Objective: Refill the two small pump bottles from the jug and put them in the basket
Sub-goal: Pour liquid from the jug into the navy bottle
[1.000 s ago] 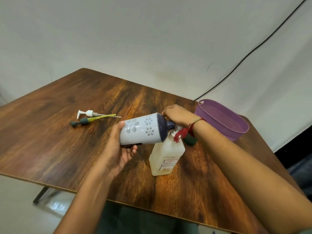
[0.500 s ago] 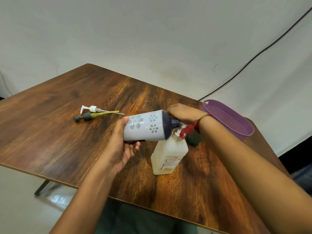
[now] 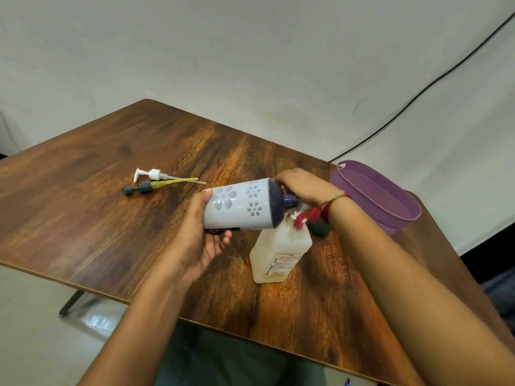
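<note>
Jug (image 3: 245,206), white with cut-out flowers and a dark navy shoulder, lies tipped almost sideways above the wooden table (image 3: 92,218), its base cupped in the left hand (image 3: 199,240), whose thumb presses the jug's end while the fingers curl under it. Its navy neck points right and slightly down, right over the mouth of a pale translucent pump bottle (image 3: 278,253) that stands upright on the table with its pump off. The right hand (image 3: 302,188) is closed around the top of that bottle at the jug's neck; how its fingers sit there cannot be told, since the hand's back hides them. A red thread with a tassel (image 3: 308,215) hangs at the right wrist. Just behind the bottle a dark green object (image 3: 320,227) peeps out, mostly hidden by the wrist. A purple basket (image 3: 376,196) stands near the table's right edge, beyond the right forearm. Two pump heads lie side by side well to the left: a white pump (image 3: 152,174) and a grey pump with a yellow tube (image 3: 156,186). A black cable (image 3: 418,93) runs across the pale backdrop.
</note>
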